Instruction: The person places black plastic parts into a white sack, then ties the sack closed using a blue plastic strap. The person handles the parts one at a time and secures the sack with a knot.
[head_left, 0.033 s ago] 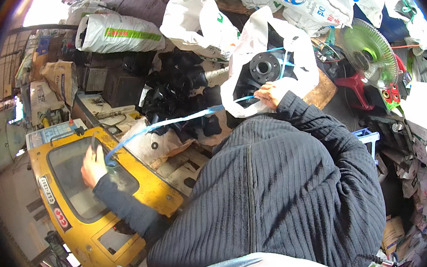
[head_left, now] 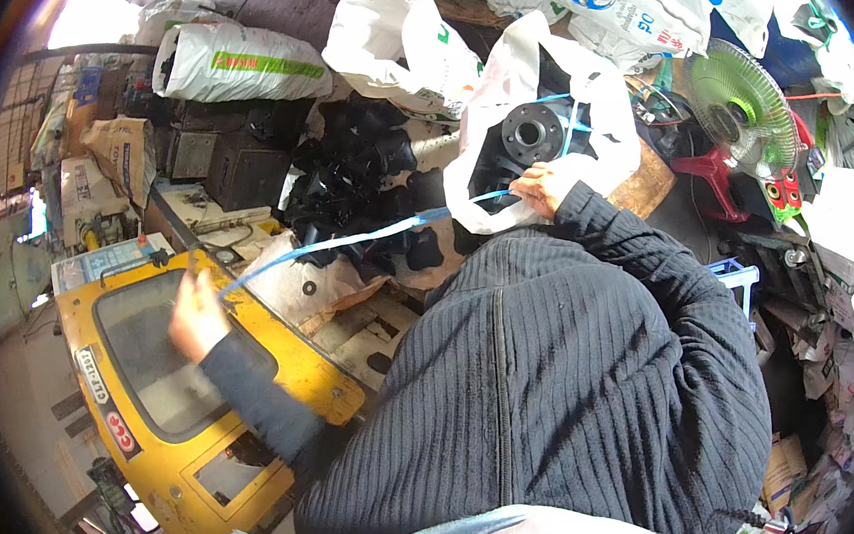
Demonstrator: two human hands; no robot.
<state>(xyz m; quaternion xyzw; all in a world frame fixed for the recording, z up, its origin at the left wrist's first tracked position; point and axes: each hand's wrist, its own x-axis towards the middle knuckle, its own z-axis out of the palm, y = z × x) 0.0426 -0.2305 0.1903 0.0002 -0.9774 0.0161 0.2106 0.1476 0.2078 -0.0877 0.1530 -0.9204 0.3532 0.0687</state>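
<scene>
One open white sack (head_left: pixel 468 155), holding a black round flanged part (head_left: pixel 513 140) with a raised centre; one blue strap (head_left: pixel 349 243), stretched from that sack's mouth toward my left hand (head_left: pixel 198 316); my right hand (head_left: pixel 545 189), fingers pinched on the strap at the sack's rim; my left, blurred above a yellow housing (head_left: pixel 307 383), its hold on the strap I cannot tell; one second white sack (head_left: pixel 384 53), mouth open, contents hidden; one green-banded sack (head_left: pixel 251 84), lying sideways.
</scene>
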